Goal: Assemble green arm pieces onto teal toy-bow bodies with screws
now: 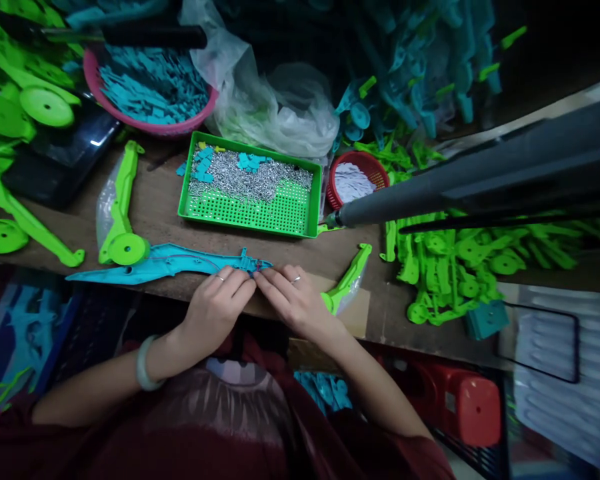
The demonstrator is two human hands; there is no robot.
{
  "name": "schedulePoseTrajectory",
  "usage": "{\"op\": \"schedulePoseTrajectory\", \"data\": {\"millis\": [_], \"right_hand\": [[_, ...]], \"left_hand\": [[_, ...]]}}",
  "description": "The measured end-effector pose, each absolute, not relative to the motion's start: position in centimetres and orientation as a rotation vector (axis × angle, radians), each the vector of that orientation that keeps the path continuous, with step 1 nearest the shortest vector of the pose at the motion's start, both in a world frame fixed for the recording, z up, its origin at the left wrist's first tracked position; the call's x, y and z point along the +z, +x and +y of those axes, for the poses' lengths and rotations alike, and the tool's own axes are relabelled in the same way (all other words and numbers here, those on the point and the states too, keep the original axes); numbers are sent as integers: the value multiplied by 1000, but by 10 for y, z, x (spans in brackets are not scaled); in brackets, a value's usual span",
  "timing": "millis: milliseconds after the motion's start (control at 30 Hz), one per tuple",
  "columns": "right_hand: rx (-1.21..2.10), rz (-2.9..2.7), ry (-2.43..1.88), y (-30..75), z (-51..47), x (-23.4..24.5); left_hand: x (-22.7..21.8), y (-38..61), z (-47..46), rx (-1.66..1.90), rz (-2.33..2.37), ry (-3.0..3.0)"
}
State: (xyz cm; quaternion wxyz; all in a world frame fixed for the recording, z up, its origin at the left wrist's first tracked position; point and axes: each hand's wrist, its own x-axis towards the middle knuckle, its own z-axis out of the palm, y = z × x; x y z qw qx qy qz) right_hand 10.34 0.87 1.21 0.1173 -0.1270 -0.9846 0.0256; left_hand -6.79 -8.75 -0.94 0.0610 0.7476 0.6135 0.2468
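A long, curved blue plastic half-shell (155, 265) lies along the front edge of the bench, its hollow side up, with a thin dark wire running inside it. At its right end, my left hand (219, 307) is closed with its fingertips on the shell. My right hand (297, 303) pinches the same end from the other side, and the fingertips of both hands nearly meet. Something small and dark reddish shows there, too small to name. A green plastic arm with a round disc (130, 249) touches the shell's left part. Another green arm (347, 280) lies beside my right hand.
Behind the shell stands a green perforated tray (250, 223) of small screws and blue bits. Further back are a pink basin (150, 127) of blue pieces and a red basket (380, 172) of white strips. A grey tool (430, 187) juts in from the right, above piled green parts (445, 267).
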Motion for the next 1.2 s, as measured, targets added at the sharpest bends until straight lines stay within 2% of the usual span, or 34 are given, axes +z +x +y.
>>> {"op": "schedulePoseTrajectory", "data": {"millis": [133, 400, 600, 733, 867, 967, 1067, 1200], "right_hand": [[1, -2884, -280, 104, 13, 13], [167, -3090, -189, 105, 24, 14], [355, -3110, -431, 116, 26, 15], [412, -3096, -441, 117, 26, 14], [568, -2841, -462, 126, 26, 20], [500, -2709, -612, 138, 19, 25], [411, -2823, -652, 140, 8, 24], [472, -2934, -706, 132, 3, 17]], "left_hand": [[-8, -65, -86, 747, 1915, 2248], [-16, -75, -96, 981, 1796, 2262], [-18, -83, -103, 820, 1786, 2396], [-14, -86, -100, 721, 1730, 2523], [-7, -90, -91, 619, 1609, 2613], [-3, -94, -84, 575, 1456, 2679], [2, -97, -76, 531, 1347, 2747], [7, -100, -66, 462, 1286, 2800]]}}
